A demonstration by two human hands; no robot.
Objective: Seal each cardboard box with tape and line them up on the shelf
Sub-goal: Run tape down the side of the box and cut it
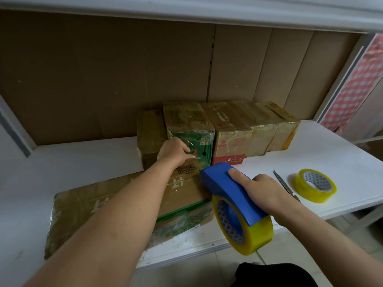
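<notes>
So the boxes (217, 129) along the back are plain brown cardboard wrapped in clear tape, which gives them a shiny, crinkly skin. The big flat box (116, 206) up front has the same glossy film over matt card. The tape dispenser (230, 189) is smooth blue plastic, kinda satin, loaded with a yellowish see-through roll. The spare tape roll (315, 185) looks just as glossy. The shelf (310, 146) is a matt white board, scuffed along its front edge. The cutter (284, 183) blade looks like metal, though it's too small to be sure. The back panel (103, 79) is dull corrugated card.
</notes>
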